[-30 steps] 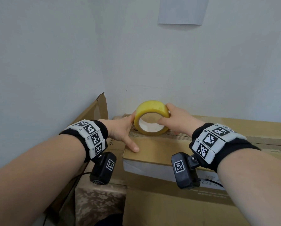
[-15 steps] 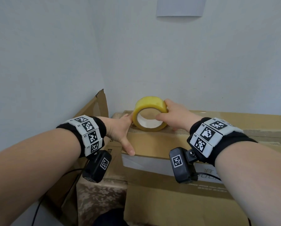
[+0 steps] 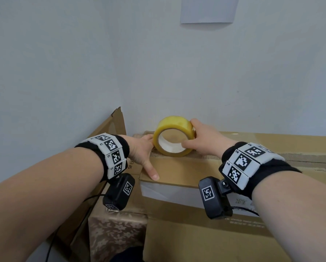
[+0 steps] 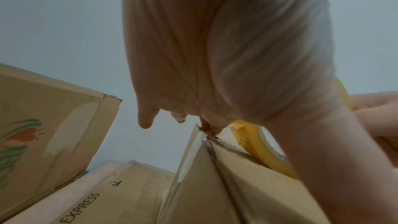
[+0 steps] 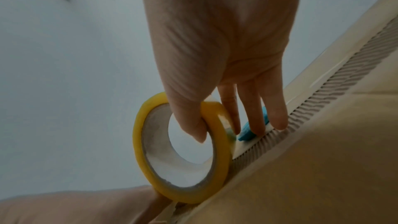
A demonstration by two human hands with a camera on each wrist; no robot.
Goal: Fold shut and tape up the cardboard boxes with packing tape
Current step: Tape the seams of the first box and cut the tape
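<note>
One tape roll [image 3: 174, 137], upright on box [image 3: 177, 167] seam, pinched by right hand [image 3: 205, 142]; left hand [image 3: 141, 150] flat, fingers pressing box's left end.

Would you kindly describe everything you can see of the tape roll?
The tape roll is a ring of glossy yellowish packing tape on a pale inner core. It stands on edge on the seam of the closed cardboard box, near its left end. The right hand grips it, thumb inside the core. The left hand lies against the roll's left side, on the box.
</note>
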